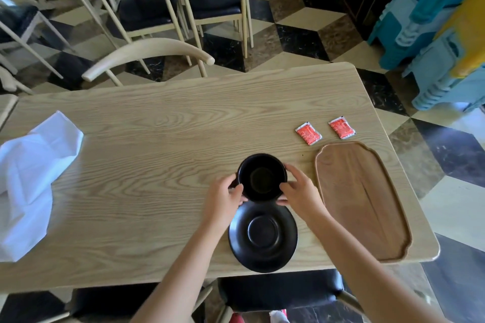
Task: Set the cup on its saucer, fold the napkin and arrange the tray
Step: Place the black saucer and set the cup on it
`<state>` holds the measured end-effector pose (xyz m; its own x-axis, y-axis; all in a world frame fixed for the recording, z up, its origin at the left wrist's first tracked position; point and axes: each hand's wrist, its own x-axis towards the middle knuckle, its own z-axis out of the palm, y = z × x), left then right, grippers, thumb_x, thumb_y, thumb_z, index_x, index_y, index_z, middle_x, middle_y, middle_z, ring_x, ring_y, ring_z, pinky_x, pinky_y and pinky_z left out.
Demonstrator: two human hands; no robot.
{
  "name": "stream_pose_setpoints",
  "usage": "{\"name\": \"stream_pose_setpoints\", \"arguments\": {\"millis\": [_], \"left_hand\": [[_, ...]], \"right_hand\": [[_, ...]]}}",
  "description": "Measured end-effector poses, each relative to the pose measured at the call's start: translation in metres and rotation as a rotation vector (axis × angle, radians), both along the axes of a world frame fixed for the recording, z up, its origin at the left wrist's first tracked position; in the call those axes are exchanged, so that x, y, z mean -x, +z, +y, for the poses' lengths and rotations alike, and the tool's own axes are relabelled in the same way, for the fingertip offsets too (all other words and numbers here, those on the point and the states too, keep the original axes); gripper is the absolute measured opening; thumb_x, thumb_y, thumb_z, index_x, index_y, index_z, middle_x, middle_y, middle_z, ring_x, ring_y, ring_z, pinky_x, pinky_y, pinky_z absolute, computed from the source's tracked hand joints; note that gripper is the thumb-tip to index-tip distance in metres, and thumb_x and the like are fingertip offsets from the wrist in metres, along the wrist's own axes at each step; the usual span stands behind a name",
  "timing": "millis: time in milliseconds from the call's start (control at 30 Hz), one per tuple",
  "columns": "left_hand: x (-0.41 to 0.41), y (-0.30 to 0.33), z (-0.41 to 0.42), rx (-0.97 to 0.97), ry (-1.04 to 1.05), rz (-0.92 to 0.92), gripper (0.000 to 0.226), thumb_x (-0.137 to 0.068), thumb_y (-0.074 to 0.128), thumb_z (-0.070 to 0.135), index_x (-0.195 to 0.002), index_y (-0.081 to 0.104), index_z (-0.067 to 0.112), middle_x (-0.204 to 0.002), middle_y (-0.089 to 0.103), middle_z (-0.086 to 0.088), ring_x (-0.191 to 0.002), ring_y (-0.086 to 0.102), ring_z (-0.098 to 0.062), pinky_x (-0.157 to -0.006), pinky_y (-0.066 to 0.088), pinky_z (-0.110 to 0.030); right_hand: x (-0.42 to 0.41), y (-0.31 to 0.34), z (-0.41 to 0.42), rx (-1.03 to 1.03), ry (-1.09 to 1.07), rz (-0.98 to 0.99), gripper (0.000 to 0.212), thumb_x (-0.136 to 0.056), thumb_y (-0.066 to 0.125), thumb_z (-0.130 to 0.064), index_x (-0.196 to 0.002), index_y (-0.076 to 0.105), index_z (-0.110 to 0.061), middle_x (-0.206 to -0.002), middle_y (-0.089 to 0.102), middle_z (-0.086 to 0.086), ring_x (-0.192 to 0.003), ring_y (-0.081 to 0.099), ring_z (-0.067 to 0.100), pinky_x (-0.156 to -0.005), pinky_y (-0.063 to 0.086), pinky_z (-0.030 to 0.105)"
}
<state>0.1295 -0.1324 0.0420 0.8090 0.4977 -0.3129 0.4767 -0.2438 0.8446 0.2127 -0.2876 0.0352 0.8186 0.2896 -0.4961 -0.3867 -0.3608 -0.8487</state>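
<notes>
Nearest the table's front edge lies the round black ceramic saucer, bare. At its 12 o'clock, overlapping its far rim in this view, stands the black ceramic cup, gripped at both sides by the left hand and right hand, fingers curled against its wall. At 3 o'clock lies the oblong brown wooden tray; beyond it, two red sachets. The crumpled white cloth napkin lies at 9 o'clock, well apart.

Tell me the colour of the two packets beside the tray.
Red-orange packets, clearest in the head view.
</notes>
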Motion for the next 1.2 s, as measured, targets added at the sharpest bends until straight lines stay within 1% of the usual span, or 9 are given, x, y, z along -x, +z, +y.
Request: {"name": "stream_pose_setpoints", "arguments": {"millis": [100, 200, 300, 500, 633, 733, 867, 1033, 1200], "left_hand": [[0.032, 0.001, -0.014, -0.029, -0.010, 0.022, 0.028, -0.089, 0.053, 0.007, -0.117, 0.055, 0.010, -0.111, 0.056, -0.005, -0.068, 0.069, -0.017, -0.078, 0.055, -0.047], [0.054, -0.001, -0.020, -0.059, -0.061, 0.016, 0.032, -0.090, 0.052, 0.007, -0.117, 0.049, 0.024, -0.109, 0.054, 0.006, -0.056, 0.066, -0.004, -0.069, 0.057, -0.036], [0.070, -0.005, -0.021, -0.036, -0.086, 0.053, 0.031, -0.091, 0.051, 0.007, -0.113, 0.050, 0.028, -0.106, 0.055, 0.008, -0.056, 0.067, -0.007, -0.071, 0.058, -0.043], [0.085, -0.009, -0.024, -0.051, -0.111, 0.077, 0.034, -0.090, 0.052, 0.010, -0.117, 0.048, 0.031, -0.107, 0.051, 0.013, -0.058, 0.067, -0.005, -0.071, 0.058, -0.041], [0.087, -0.011, -0.028, -0.032, -0.125, 0.081, 0.034, -0.090, 0.052, 0.011, -0.110, 0.047, 0.039, -0.102, 0.050, 0.018, -0.058, 0.067, -0.005, -0.072, 0.058, -0.040], [0.089, -0.012, -0.030, -0.053, -0.111, 0.069, 0.034, -0.090, 0.052, 0.012, -0.118, 0.049, 0.031, -0.107, 0.052, 0.010, -0.058, 0.067, -0.004, -0.074, 0.057, -0.037], [0.089, -0.013, -0.030, 0.039, -0.056, 0.053, 0.038, -0.090, 0.053, 0.009, -0.123, 0.052, 0.027, -0.093, 0.054, 0.022, -0.059, 0.068, -0.008, -0.075, 0.058, -0.039], [0.087, -0.011, -0.029, 0.036, -0.053, 0.068, 0.040, -0.089, 0.055, 0.009, -0.127, 0.053, 0.022, -0.110, 0.063, 0.007, -0.063, 0.069, -0.005, -0.068, 0.052, -0.015], [0.088, -0.005, -0.033, -0.005, -0.021, 0.106, 0.040, -0.088, 0.057, 0.012, -0.126, 0.054, 0.025, -0.116, 0.064, 0.002, -0.063, 0.067, -0.001, -0.062, 0.046, -0.006]], "right_hand": [[0.037, 0.001, -0.016, -0.015, -0.030, 0.024, 0.053, -0.084, 0.048, -0.001, -0.120, 0.048, -0.040, -0.077, 0.065, 0.008, -0.066, 0.069, 0.015, -0.060, 0.059, 0.028], [0.064, -0.001, -0.024, -0.011, -0.027, 0.050, 0.047, -0.085, 0.048, -0.003, -0.110, 0.051, -0.043, -0.082, 0.067, 0.010, -0.071, 0.070, 0.018, -0.058, 0.058, 0.026], [0.083, -0.004, -0.027, 0.006, 0.005, 0.067, 0.048, -0.086, 0.047, -0.003, -0.095, 0.049, -0.051, -0.092, 0.067, 0.008, -0.076, 0.070, 0.017, -0.054, 0.056, 0.022], [0.099, -0.007, -0.031, 0.034, 0.018, 0.051, 0.048, -0.088, 0.046, -0.003, -0.095, 0.046, -0.051, -0.098, 0.065, 0.002, -0.080, 0.069, 0.015, -0.054, 0.055, 0.020], [0.102, -0.008, -0.035, 0.045, 0.021, 0.069, 0.044, -0.089, 0.046, -0.005, -0.106, 0.045, -0.046, -0.096, 0.064, -0.003, -0.081, 0.069, 0.015, -0.054, 0.055, 0.020], [0.102, -0.008, -0.037, 0.041, 0.031, 0.076, 0.045, -0.091, 0.046, -0.006, -0.101, 0.044, -0.049, -0.094, 0.066, -0.003, -0.081, 0.070, 0.013, -0.057, 0.056, 0.021], [0.100, -0.009, -0.041, 0.032, 0.058, 0.088, 0.044, -0.092, 0.047, -0.006, -0.102, 0.045, -0.048, -0.095, 0.068, -0.002, -0.078, 0.071, 0.009, -0.059, 0.057, 0.023], [0.094, -0.012, -0.045, 0.017, 0.104, 0.117, 0.040, -0.093, 0.047, -0.005, -0.111, 0.043, -0.040, -0.098, 0.067, -0.001, -0.081, 0.070, 0.011, -0.058, 0.056, 0.025], [0.095, -0.017, -0.047, 0.079, 0.145, 0.080, 0.042, -0.092, 0.051, -0.011, -0.122, 0.041, -0.038, -0.095, 0.064, -0.007, -0.081, 0.066, 0.005, -0.059, 0.056, 0.023]]}}
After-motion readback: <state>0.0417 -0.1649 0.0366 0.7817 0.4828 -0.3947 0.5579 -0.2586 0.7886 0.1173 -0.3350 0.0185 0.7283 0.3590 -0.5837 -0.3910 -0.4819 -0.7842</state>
